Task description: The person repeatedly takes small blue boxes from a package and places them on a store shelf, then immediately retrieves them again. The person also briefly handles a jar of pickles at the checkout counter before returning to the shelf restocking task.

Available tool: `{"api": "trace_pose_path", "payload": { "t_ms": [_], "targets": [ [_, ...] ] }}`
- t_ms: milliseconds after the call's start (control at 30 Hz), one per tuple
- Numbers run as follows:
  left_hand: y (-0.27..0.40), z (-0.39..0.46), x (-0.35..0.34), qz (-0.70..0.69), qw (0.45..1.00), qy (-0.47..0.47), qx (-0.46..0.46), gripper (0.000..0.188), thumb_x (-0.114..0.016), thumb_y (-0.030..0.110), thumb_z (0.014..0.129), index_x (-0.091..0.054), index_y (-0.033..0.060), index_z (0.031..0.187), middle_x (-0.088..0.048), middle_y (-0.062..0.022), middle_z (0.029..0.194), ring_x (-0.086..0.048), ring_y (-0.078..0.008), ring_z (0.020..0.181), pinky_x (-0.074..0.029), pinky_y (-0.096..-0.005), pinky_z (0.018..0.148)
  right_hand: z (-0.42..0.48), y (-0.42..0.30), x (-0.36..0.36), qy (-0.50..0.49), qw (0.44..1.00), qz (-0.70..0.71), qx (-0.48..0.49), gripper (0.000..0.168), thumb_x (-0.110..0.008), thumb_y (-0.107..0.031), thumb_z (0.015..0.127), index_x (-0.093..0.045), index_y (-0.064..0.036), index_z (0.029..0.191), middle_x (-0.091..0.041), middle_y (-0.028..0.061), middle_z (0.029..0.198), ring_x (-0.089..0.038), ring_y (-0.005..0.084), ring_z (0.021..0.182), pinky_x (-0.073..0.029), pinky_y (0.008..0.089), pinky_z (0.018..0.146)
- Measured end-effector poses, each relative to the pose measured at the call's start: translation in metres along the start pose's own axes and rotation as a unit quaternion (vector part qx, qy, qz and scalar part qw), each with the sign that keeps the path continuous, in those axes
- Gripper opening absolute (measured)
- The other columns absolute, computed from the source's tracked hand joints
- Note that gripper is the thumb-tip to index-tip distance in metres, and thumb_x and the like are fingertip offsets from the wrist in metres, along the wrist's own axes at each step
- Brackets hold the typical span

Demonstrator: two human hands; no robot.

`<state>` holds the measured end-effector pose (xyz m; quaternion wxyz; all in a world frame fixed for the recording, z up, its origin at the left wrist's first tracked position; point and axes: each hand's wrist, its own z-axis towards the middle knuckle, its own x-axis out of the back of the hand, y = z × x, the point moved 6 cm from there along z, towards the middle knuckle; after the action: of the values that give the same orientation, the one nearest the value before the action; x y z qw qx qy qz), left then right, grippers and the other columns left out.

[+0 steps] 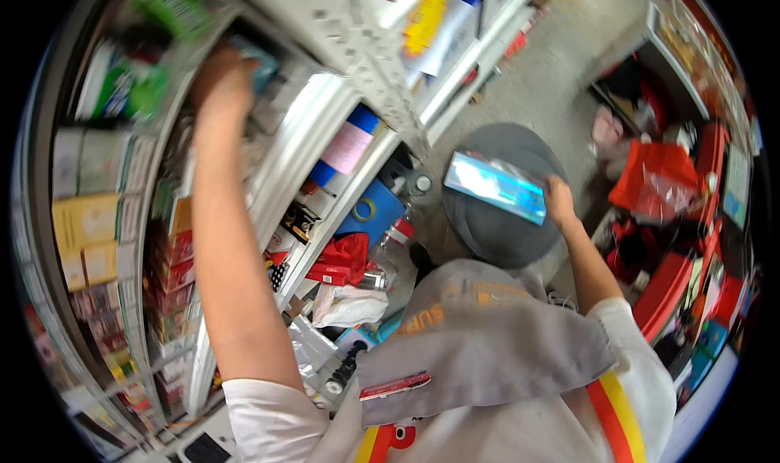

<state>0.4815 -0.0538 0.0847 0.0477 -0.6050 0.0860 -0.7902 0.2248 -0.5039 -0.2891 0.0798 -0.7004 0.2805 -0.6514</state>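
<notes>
My right hand (559,202) grips one end of a long, flat, shiny blue-silver box (496,188). The box reflects bright light and sits over a round dark grey stool seat (503,240); whether it touches the seat I cannot tell. On the upper left, my left hand (224,76) reaches into a shelf unit (177,97). It is blurred, and its fingers are partly hidden. Right beside those fingers is a dark bluish packet (261,66), but contact or grip is not clear. Green packs (131,91) stand on the shelf to the left of this hand.
Stacked small boxes (85,231) fill the left shelves. Below the white shelf edge lie a blue folder with a roll of tape (364,209), a red bag (341,259) and a plastic bottle (399,231). An orange-red bag (655,173) sits among clutter on the right.
</notes>
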Motion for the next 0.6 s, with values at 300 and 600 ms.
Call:
{"api": "trace_pose_path", "payload": {
  "t_ms": [300,600],
  "targets": [
    [-0.015,0.003,-0.006,-0.028,0.996,0.023,-0.079,0.052,-0.063,0.032,0.084,-0.049,-0.0055,0.117,-0.057,-0.0270,0.112,-0.054,-0.0416,0.105,-0.043,-0.0422,0.088,0.013,0.001,-0.027,-0.227,0.974,-0.002,-0.008,0.058,-0.068,-0.030,0.079,-0.048,-0.010,0.129,-0.049,0.0099,0.128,-0.045,0.0292,0.120,-0.039,0.0442,0.097],
    [0.023,-0.060,0.037,-0.069,0.994,0.082,-0.026,0.052,-0.059,0.030,0.089,-0.045,-0.0008,0.129,-0.051,-0.0217,0.126,-0.047,-0.0367,0.117,-0.038,-0.0397,0.096,0.033,-0.004,-0.054,-0.159,0.982,-0.094,0.037,0.058,-0.076,-0.017,0.068,-0.052,-0.012,0.120,-0.052,0.0073,0.112,-0.047,0.0276,0.112,-0.040,0.0451,0.092]
  ]
}}
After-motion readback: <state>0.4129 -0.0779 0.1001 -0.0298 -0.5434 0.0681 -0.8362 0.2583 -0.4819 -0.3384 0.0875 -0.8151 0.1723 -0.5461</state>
